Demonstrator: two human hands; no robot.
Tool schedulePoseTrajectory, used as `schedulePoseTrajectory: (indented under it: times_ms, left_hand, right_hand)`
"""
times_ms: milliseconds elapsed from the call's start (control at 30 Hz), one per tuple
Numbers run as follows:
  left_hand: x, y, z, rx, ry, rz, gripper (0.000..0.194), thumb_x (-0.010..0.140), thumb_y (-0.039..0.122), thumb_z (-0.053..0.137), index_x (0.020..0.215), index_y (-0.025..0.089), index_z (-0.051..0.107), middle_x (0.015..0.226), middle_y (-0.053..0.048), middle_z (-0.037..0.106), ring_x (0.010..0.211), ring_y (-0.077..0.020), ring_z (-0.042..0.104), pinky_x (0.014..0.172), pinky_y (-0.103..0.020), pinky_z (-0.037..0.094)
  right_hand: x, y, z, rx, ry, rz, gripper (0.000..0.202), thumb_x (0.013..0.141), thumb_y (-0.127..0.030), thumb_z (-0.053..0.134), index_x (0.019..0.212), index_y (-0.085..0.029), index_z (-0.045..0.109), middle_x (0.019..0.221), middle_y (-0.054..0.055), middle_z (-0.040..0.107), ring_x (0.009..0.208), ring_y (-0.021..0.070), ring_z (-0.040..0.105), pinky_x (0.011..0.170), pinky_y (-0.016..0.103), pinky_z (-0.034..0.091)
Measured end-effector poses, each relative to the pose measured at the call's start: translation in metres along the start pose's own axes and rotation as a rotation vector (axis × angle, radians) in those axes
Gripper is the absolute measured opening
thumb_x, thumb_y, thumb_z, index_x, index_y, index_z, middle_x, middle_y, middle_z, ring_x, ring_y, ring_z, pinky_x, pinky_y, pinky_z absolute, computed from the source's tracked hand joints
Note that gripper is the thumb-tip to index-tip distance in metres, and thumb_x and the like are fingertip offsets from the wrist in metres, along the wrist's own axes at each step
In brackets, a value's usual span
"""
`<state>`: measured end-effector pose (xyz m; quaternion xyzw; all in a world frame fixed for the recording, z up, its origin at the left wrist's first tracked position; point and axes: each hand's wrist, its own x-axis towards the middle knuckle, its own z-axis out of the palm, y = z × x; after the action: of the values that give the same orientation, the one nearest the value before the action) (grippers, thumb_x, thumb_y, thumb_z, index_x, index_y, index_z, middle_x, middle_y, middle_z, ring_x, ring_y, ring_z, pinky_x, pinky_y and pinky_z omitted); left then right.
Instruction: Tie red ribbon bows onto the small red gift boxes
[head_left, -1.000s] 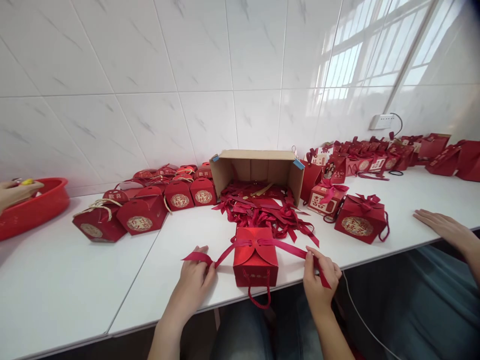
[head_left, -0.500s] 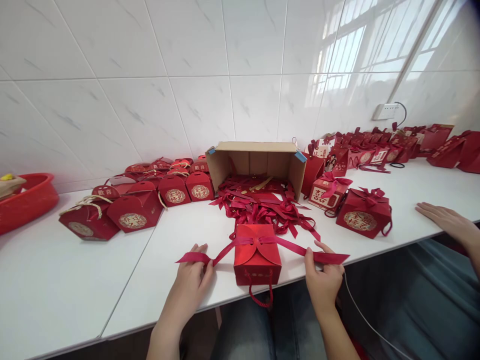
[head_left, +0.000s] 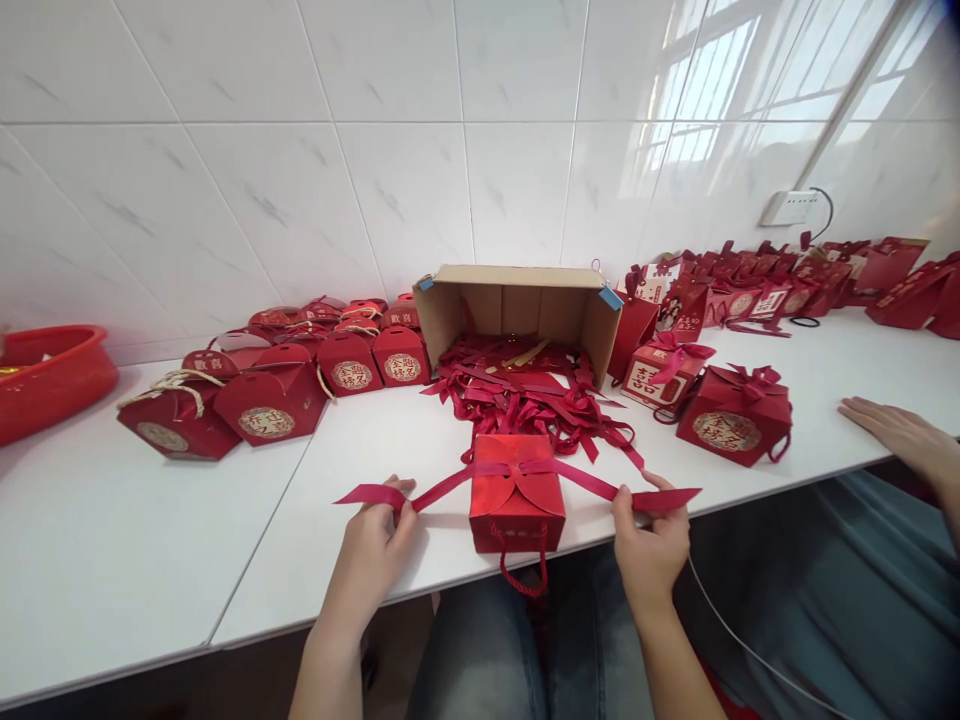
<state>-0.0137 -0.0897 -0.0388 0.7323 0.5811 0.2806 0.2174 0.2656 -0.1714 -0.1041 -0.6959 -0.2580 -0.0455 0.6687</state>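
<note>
A red gift box [head_left: 517, 510] with curved top flaps stands at the table's front edge, its twisted cord handle [head_left: 523, 578] hanging over. Across its top runs a dark red ribbon [head_left: 450, 484], crossed at the middle of the flaps. To the left of the box, my left hand [head_left: 379, 545] pinches one end of this ribbon between thumb and fingers. On the other side my right hand [head_left: 651, 535] pinches the opposite end. Both ribbon halves stretch out sideways from the box, and the tips stick out beyond my fingers.
Behind the gift box, a cardboard box [head_left: 519, 276] on its side spills a heap of red ribbons [head_left: 525, 410]. Finished-looking red boxes [head_left: 266, 405] line the left, others [head_left: 731, 415] the right. A red basin [head_left: 56, 385] sits far left. Another person's hand [head_left: 900, 430] rests at right.
My left hand has drawn its ribbon end slightly outward to the left, and the crossing on the box top looks tighter. The camera view has shifted a little.
</note>
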Motion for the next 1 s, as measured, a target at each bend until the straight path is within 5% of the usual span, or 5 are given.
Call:
schedulePoseTrajectory:
  times_ms: [367, 567, 733, 867, 1000]
  left_hand:
    - [0.001, 0.001, -0.006, -0.045, 0.094, -0.022, 0.039, 0.079, 0.046, 0.046, 0.088, 0.017, 0.071, 0.11, -0.011, 0.07, 0.112, -0.0303, 0.06, 0.09, -0.037, 0.051]
    - [0.006, 0.007, -0.029, -0.095, 0.452, -0.111, 0.036, 0.07, 0.053, 0.062, 0.07, 0.018, 0.069, 0.08, -0.009, 0.074, 0.083, -0.0299, 0.068, 0.075, -0.037, 0.054]
    - [0.018, 0.047, -0.069, -0.338, 0.649, 0.072, 0.03, 0.069, 0.048, 0.069, 0.08, 0.02, 0.068, 0.082, -0.002, 0.072, 0.081, -0.0214, 0.067, 0.08, -0.029, 0.054]
    - [0.026, 0.09, -0.097, -0.407, 0.581, 0.263, 0.024, 0.069, 0.04, 0.073, 0.082, 0.022, 0.067, 0.084, 0.001, 0.07, 0.083, -0.0198, 0.066, 0.084, -0.029, 0.053]
    - [0.035, 0.125, -0.105, -0.475, 0.407, 0.383, 0.02, 0.07, 0.039, 0.073, 0.077, 0.021, 0.067, 0.077, 0.0, 0.069, 0.075, -0.0196, 0.065, 0.074, -0.029, 0.053]
  right_hand:
    - [0.003, -0.008, -0.009, -0.051, 0.017, 0.04, 0.047, 0.076, -0.048, 0.063, 0.106, -0.012, 0.064, 0.079, 0.01, 0.068, 0.07, 0.0222, 0.063, 0.072, 0.036, 0.047]
    - [0.02, -0.032, -0.028, -0.073, 0.019, -0.083, 0.038, 0.076, -0.05, 0.065, 0.067, -0.013, 0.066, 0.115, 0.015, 0.064, 0.074, 0.0216, 0.065, 0.076, 0.037, 0.048]
    - [0.043, -0.074, -0.037, 0.251, -0.01, -0.051, 0.038, 0.074, -0.041, 0.071, 0.101, -0.014, 0.064, 0.077, 0.006, 0.068, 0.068, 0.0186, 0.066, 0.069, 0.033, 0.052]
    - [0.065, -0.112, -0.038, 0.339, -0.081, -0.184, 0.034, 0.071, -0.037, 0.075, 0.097, -0.018, 0.064, 0.081, 0.005, 0.067, 0.07, 0.0178, 0.066, 0.064, 0.03, 0.054]
    - [0.086, -0.141, -0.028, 0.495, -0.291, -0.138, 0.033, 0.067, -0.036, 0.078, 0.092, -0.019, 0.063, 0.074, 0.003, 0.068, 0.066, 0.0176, 0.065, 0.062, 0.031, 0.054]
